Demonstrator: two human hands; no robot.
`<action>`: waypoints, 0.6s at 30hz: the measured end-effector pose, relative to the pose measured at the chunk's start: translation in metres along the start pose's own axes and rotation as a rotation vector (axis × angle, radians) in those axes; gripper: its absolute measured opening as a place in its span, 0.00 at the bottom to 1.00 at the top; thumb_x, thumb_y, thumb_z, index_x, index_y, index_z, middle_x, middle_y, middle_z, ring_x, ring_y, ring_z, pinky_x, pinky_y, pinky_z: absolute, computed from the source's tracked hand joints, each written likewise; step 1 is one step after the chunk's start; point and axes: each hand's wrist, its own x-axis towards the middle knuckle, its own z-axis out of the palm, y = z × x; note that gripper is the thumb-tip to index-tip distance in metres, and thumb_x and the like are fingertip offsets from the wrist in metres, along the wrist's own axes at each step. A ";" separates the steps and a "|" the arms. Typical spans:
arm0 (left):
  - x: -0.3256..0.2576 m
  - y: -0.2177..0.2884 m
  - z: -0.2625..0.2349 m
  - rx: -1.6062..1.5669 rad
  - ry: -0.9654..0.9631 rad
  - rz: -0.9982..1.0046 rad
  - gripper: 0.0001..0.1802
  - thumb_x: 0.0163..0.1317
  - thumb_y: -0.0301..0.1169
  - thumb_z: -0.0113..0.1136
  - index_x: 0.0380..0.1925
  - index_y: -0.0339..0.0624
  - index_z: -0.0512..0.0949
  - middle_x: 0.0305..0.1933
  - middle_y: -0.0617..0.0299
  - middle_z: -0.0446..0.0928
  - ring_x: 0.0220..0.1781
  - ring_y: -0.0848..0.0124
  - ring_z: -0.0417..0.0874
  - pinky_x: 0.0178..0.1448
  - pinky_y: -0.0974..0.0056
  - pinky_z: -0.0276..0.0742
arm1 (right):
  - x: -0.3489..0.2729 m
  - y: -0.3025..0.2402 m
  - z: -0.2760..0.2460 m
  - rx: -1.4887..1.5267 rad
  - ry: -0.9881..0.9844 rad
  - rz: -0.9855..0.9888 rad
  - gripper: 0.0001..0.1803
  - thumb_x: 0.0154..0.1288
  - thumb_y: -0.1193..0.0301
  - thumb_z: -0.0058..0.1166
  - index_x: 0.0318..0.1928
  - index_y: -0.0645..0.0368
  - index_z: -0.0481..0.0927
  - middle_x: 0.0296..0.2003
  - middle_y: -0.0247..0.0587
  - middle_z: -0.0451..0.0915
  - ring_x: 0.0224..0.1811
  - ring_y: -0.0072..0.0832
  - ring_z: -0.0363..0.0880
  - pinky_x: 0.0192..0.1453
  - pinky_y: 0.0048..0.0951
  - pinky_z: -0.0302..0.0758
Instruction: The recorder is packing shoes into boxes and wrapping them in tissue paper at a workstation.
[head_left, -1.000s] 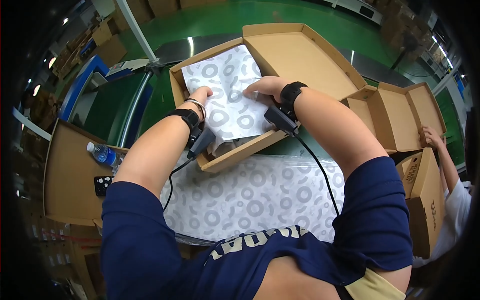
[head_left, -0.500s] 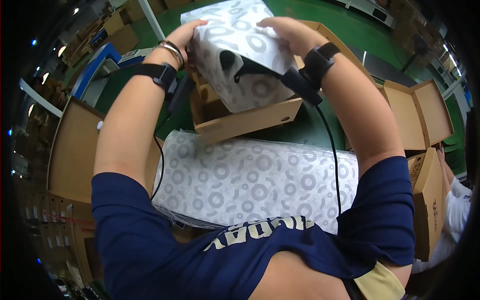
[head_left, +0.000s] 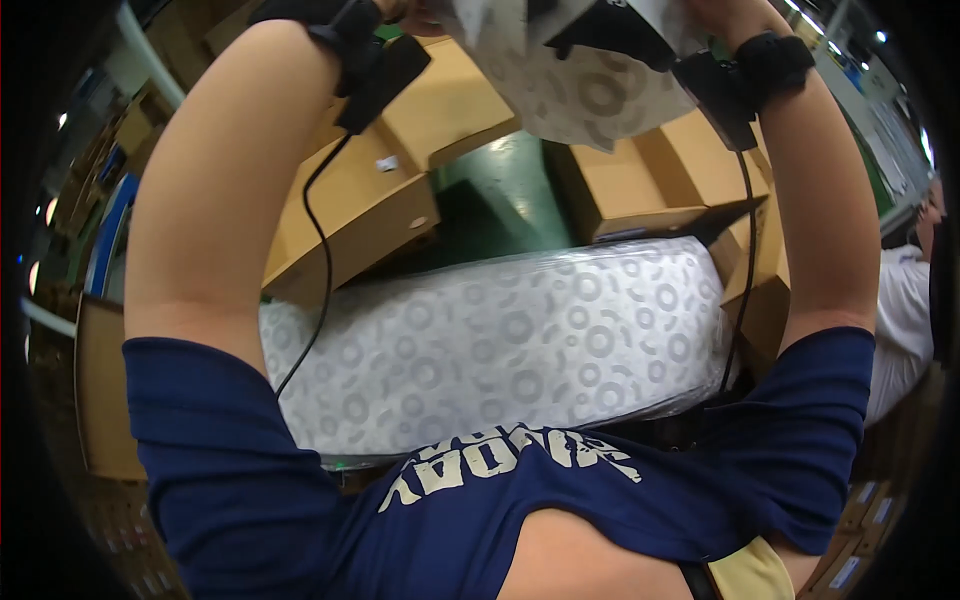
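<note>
Both my arms are raised, lifting a white packet with a grey ring pattern (head_left: pixel 590 95) to the top edge of the view. My left hand (head_left: pixel 412 10) and my right hand (head_left: pixel 712 8) grip its two sides and are mostly cut off by the frame. Each wrist carries a black strapped device, left (head_left: pixel 372 60) and right (head_left: pixel 760 65), with a thin cable running down my arm. Below the packet, close to my chest, lies a large plastic-wrapped bundle (head_left: pixel 500 350) in the same ring pattern.
An open brown cardboard box (head_left: pixel 360 210) sits behind the bundle, with more boxes (head_left: pixel 640 190) to its right over a green floor (head_left: pixel 490 200). A cardboard flap (head_left: pixel 100 400) lies at the left. Another person in a white shirt (head_left: pixel 900 320) stands at the right edge.
I have lifted the patterned packet out of the cardboard box and raised it high toward my head. My arms went up with it, and the view tilted down.
</note>
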 end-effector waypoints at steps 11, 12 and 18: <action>0.068 -0.022 0.205 0.137 -0.035 -0.139 0.33 0.44 0.50 0.60 0.49 0.48 0.67 0.50 0.53 0.68 0.48 0.54 0.70 0.52 0.42 0.63 | -0.077 -0.005 -0.109 -0.256 0.366 0.287 0.21 0.55 0.63 0.49 0.43 0.69 0.72 0.35 0.47 0.78 0.31 0.30 0.78 0.37 0.29 0.75; 0.084 -0.031 0.206 0.153 -0.028 -0.155 0.34 0.44 0.50 0.60 0.51 0.50 0.63 0.53 0.52 0.65 0.48 0.52 0.69 0.50 0.42 0.64 | -0.078 -0.003 -0.112 -0.250 0.324 0.318 0.21 0.55 0.63 0.50 0.42 0.68 0.73 0.35 0.47 0.78 0.31 0.30 0.78 0.36 0.29 0.74; 0.129 -0.118 0.184 -0.015 0.034 -0.464 0.39 0.43 0.53 0.57 0.53 0.43 0.63 0.51 0.49 0.67 0.51 0.54 0.68 0.52 0.44 0.60 | -0.040 0.061 -0.095 -0.276 0.175 0.568 0.20 0.51 0.63 0.52 0.40 0.66 0.74 0.33 0.43 0.77 0.27 0.30 0.77 0.31 0.28 0.74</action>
